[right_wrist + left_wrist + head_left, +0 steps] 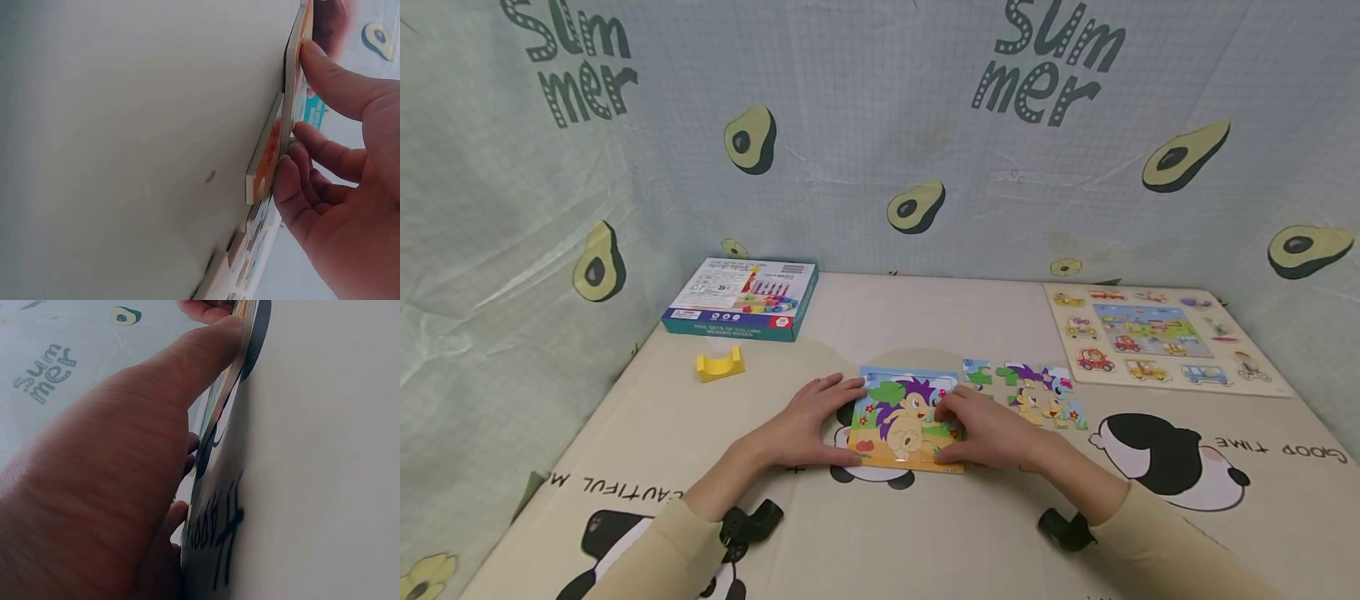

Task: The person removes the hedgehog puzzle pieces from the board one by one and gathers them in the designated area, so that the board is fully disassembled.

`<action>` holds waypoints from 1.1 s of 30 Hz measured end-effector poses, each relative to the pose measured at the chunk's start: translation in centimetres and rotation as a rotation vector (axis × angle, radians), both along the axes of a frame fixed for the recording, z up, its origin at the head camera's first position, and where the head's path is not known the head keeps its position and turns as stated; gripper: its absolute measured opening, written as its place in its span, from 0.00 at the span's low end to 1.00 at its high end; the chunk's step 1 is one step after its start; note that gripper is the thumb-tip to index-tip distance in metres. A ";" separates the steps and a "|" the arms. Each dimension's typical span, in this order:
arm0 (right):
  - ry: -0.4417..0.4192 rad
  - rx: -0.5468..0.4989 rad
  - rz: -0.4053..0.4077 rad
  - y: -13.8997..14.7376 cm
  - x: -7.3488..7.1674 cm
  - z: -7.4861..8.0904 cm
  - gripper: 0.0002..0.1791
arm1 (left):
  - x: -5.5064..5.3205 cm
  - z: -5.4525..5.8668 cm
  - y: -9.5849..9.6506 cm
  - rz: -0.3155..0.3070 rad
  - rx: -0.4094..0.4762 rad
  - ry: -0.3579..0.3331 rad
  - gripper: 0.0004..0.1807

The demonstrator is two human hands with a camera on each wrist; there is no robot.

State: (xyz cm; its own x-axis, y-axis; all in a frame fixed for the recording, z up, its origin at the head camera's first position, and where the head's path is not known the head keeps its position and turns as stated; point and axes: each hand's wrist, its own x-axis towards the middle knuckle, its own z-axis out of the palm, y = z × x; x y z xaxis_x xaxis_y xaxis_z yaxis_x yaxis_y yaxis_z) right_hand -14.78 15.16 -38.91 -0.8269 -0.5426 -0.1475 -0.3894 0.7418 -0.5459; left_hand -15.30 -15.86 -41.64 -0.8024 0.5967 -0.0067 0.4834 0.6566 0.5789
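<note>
A hedgehog picture puzzle board [906,457] lies in front of me, over a printed dog on the cloth. My left hand [805,425] spans its left side, fingers at the upper corner and thumb at the lower one. The left wrist view shows that thumb on the board's edge. My right hand [992,427] is at the right side, thumb and index fingertips apart on the board; the other fingers are bent beside its edge in the right wrist view. Loose puzzle pieces [1063,383] lie to the right, and one orange piece [267,159] is right beside the board.
A vehicle puzzle board [1150,375] lies at the back right. At the back left sits a boxed toy set [741,300], with a yellow curved block [720,365] in front. A curtain with avocado prints [917,208] rises behind the table.
</note>
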 end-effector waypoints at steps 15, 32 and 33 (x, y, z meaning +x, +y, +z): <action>-0.025 -0.121 0.000 0.3 0.3 0.2 0.21 | -0.1 -0.2 0.0 0.000 -0.007 0.001 0.50; -0.032 -0.251 0.046 1.1 0.7 0.6 0.11 | -0.1 -0.1 0.1 -0.002 -0.002 0.005 0.50; -0.033 -0.259 0.049 1.1 0.7 0.6 0.11 | 0.0 -0.1 0.1 -0.002 -0.001 0.006 0.50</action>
State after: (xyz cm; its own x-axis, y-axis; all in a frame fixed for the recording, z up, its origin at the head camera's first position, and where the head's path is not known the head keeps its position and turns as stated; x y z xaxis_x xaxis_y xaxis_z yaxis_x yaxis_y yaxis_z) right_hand -14.13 16.31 -38.35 -0.7957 -0.6052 -0.0249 -0.4005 0.5565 -0.7279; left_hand -15.34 -15.77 -41.71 -0.8011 0.5985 -0.0025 0.4885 0.6562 0.5751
